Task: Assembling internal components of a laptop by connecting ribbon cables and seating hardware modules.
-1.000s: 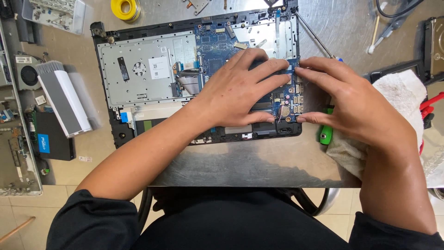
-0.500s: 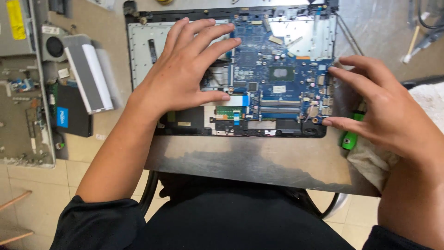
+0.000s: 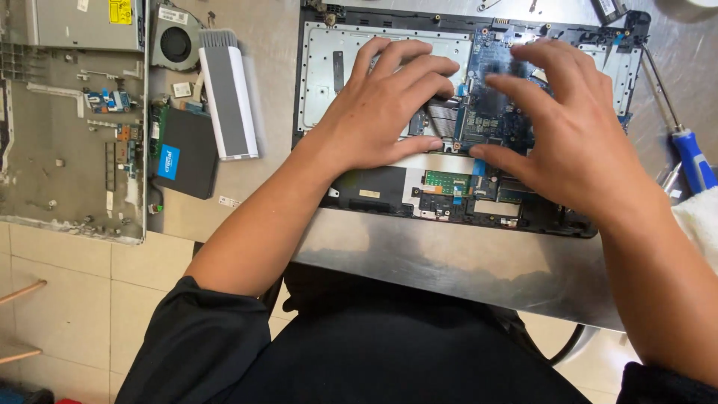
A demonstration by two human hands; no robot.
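Blue circuit board (image 3: 490, 112) sits inside an opened laptop base (image 3: 374, 191) that lies on a metal table (image 3: 449, 258), near its front edge. The left hand (image 3: 381, 112) rests flat on the silver plate of the base, just left of the board, with fingers spread and thumb stretched along the lower edge of the plate; it pinches nothing. The right hand (image 3: 568, 142) hovers over or lies on the right part of the board, fingers also spread and a little blurred, so I cannot tell if the fingertips touch it; it holds nothing. Below the board a small green card (image 3: 446, 182) shows in the dark lower part of the base. To the right of the base lies a screwdriver (image 3: 692, 153) with a blue handle, beside a white cloth (image 3: 695, 224). To the left, well apart, are a grey battery bar (image 3: 228, 101), a black drive (image 3: 183, 153), a round fan (image 3: 174, 45) and a grey bottom cover (image 3: 71, 150).
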